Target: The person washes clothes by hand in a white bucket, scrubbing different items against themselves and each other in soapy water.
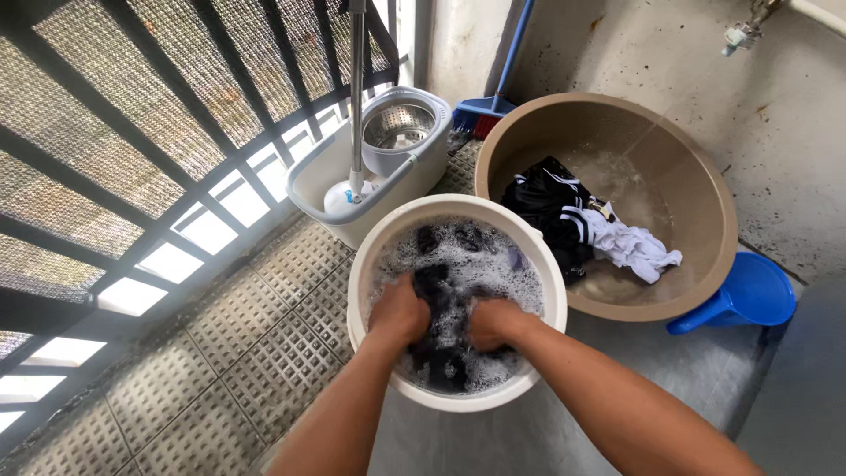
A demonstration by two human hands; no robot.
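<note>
Hands: left hand (398,310) | right hand (493,323) | fingers clenched on dark cloth (434,291) | white bucket (366,264)

Daylight comes in at nine o'clock through a curved black metal railing (132,167) backed with woven mesh screen (106,88), showing bright gaps low down. The floor (229,370) on that side is grey textured tile with a raised dot pattern; toward five o'clock it turns to smooth wet concrete (705,370). At one o'clock rises a stained, speckled concrete wall (793,150) with a small tap (738,35) near its top. A blue broom (493,84) leans in the corner at twelve o'clock, beside a grey and white mop bucket (370,167) with its upright metal handle.
</note>
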